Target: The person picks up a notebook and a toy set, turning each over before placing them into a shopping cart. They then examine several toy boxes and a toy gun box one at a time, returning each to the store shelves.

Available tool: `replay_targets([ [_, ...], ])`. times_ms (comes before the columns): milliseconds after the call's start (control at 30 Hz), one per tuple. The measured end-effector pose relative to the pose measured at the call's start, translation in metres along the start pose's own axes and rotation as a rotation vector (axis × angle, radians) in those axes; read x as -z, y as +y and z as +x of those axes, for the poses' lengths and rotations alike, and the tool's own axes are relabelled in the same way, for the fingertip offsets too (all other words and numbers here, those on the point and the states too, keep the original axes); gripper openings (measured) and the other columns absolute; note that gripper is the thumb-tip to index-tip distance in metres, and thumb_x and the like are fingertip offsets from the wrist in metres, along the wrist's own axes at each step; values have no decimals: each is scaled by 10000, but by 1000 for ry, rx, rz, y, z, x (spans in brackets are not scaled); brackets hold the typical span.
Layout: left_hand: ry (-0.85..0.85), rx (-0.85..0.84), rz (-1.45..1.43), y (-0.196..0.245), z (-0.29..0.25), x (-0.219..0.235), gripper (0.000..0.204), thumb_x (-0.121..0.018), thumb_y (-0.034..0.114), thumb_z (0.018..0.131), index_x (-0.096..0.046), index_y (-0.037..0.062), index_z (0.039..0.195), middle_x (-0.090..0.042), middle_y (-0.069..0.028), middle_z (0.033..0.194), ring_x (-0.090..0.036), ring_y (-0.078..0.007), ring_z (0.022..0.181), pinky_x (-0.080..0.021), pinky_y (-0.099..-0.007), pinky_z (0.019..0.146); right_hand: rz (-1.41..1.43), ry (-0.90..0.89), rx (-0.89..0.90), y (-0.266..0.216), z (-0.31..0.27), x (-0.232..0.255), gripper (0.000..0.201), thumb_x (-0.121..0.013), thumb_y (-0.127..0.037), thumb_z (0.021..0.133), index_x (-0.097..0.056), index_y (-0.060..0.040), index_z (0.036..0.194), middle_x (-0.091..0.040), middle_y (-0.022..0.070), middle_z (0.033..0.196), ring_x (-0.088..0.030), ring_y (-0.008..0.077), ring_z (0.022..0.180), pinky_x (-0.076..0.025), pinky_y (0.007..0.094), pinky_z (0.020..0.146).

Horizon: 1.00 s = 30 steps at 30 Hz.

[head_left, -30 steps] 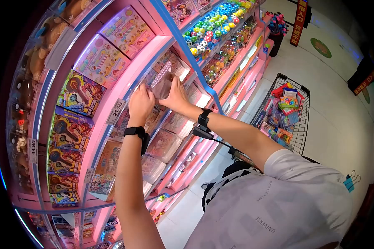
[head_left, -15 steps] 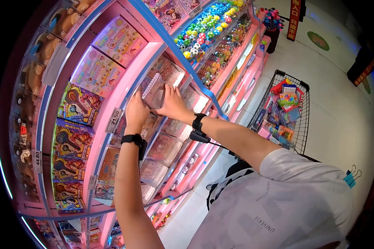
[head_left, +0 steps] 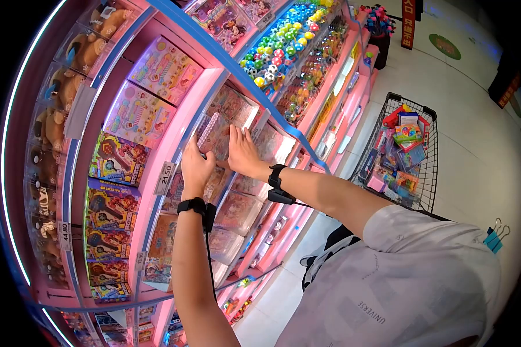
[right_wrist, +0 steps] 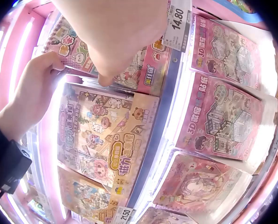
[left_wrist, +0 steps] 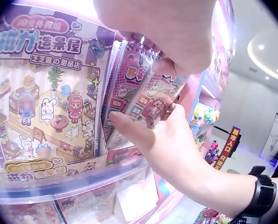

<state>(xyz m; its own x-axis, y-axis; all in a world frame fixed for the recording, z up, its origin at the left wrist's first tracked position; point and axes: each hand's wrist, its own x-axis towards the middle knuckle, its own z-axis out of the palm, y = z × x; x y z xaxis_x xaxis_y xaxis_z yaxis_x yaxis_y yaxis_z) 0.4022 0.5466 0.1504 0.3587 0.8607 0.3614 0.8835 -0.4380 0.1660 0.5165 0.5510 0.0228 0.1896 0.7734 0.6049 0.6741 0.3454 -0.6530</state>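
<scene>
A pink spiral-bound book (left_wrist: 150,95) with bunny pictures stands tilted in a shelf slot, against a similar book (left_wrist: 125,84). My left hand (head_left: 197,170) pinches it near the spiral edge, thumb on one side. On its other side my right hand (head_left: 246,153) has its fingers nearly straight, right at the book. The left wrist view shows the right hand (left_wrist: 169,140) with its thumb stretched over the book's front. Seen from the right wrist, the left hand (right_wrist: 29,95) grips a corner of the book (right_wrist: 73,51). Part of the book is hidden behind the hands.
A boxed miniature-house set (left_wrist: 50,98) stands beside the slot. Clear-fronted trays with pink packs (right_wrist: 223,116) line the tier below. A blue rail (head_left: 237,69) crosses the pink shelves. Behind me to the right stands a wire cart (head_left: 431,156) with colourful goods.
The book has swung left and down toward the slot. My right hand's fingers have straightened and loosened beside it, while the left hand keeps its pinch. The head view has shifted slightly.
</scene>
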Motion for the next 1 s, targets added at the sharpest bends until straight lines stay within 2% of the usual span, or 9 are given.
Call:
replay_targets([
  [133,56,-11,-4,-1,0,-4,613,-572,100,756,-469,-8,1351,-558,-268,1272,-523,-394,1199,-409,-426,1032,45,-9,-19,2,1,-4,1100,-819,-425,675,-198,168,1362,-395,322,1310,-390,451,1265,-284,524,1104],
  [233,47,59,-27,5,0,-5,592,-562,78,750,-493,-8,1332,-559,-258,1280,-526,-391,1203,-410,-426,1033,188,-15,-27,1,-1,11,1094,-824,-413,668,-200,160,1361,-368,316,1327,-371,458,1265,-306,519,1091],
  [333,33,-19,-50,-3,-1,-1,588,-568,90,751,-502,-12,1327,-557,-257,1289,-527,-384,1214,-412,-418,1036,234,-32,-56,-3,-1,10,1023,-800,-359,703,-206,147,1365,-336,314,1345,-341,465,1277,-287,516,1100],
  [433,21,-82,-70,-15,0,-2,601,-584,113,752,-502,-7,1335,-552,-255,1299,-524,-372,1229,-411,-408,1040,-2,27,29,11,-3,-19,974,-778,-301,730,-196,141,1374,-330,310,1339,-336,465,1277,-259,513,1114],
  [533,19,-59,-108,-10,-1,1,601,-597,134,754,-509,-4,1332,-555,-251,1301,-527,-365,1229,-411,-402,1041,7,68,15,2,-8,-16,949,-765,-244,738,-181,138,1381,-329,309,1332,-338,461,1272,-243,511,1117],
  [733,42,-55,-116,-3,-2,2,584,-617,151,757,-523,-18,1308,-575,-249,1276,-553,-363,1203,-428,-399,1026,169,7,-39,-7,-4,0,1006,-796,-271,711,-171,122,1393,-315,296,1360,-334,450,1286,-268,499,1105],
  [867,60,-45,-131,2,-3,4,580,-641,171,763,-527,-40,1291,-590,-258,1246,-577,-364,1171,-448,-402,999,198,137,-20,1,3,2,1075,-848,-325,655,-188,54,1415,-325,261,1368,-346,442,1281,-339,487,1065],
  [967,78,-47,-111,0,-2,1,579,-655,176,766,-530,-40,1288,-595,-257,1240,-582,-362,1168,-455,-403,989,229,-16,-57,-1,5,12,1068,-859,-235,639,-187,53,1417,-321,238,1356,-356,421,1249,-323,493,1067],
  [1000,76,-42,-112,1,-2,2,576,-660,179,771,-531,-36,1289,-596,-254,1240,-583,-360,1168,-456,-402,988,232,-4,-63,-2,4,11,1069,-858,-236,638,-184,54,1416,-321,243,1353,-357,422,1246,-324,494,1065],
])
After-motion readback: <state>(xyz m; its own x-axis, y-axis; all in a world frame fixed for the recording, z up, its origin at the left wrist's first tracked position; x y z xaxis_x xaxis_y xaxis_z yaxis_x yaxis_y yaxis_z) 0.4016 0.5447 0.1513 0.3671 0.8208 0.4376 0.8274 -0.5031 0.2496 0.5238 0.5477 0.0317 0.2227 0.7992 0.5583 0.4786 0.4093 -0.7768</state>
